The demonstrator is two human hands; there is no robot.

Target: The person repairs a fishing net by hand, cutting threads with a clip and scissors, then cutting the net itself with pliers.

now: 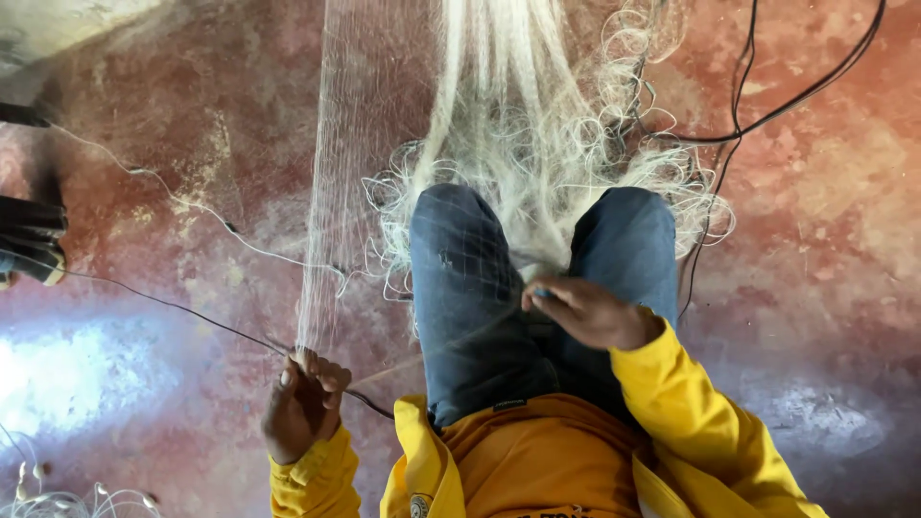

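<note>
Yellow long sleeves and an orange-yellow shirt front point(537, 460) fill the bottom of the head view, closest to the lens, with dark blue denim trouser legs point(470, 317) stretching away from them toward the floor.

Low on the left, the left hand point(302, 403) is clenched into a fist around a gathered edge of fine, pale, translucent fishing net point(331, 192). From that fist the mesh rises as a taut, narrow sheet toward the top of the frame. A thin dark cord point(192, 315) runs across the floor from the left edge and passes right by the fist.

Over the lap, the right hand point(585, 312) is curled with its fingertips pinched together on a small bluish object point(542, 292), too small to identify, just at the point where the net reaches the thighs.

Between and beyond the knees lies the bulk of the net, a loose heap of whitish monofilament loops and strands point(547, 163) spreading over both trouser legs and fanning out on the ground.

Underneath everything is a worn, reddish-brown cement floor point(825, 240) with pale scuffed patches. Thin black cables point(767, 115) curve across it at the upper right. At the far left edge sit dark objects point(29, 240), partly cut off and unclear. More pale net loops point(67, 499) show in the bottom left corner.
</note>
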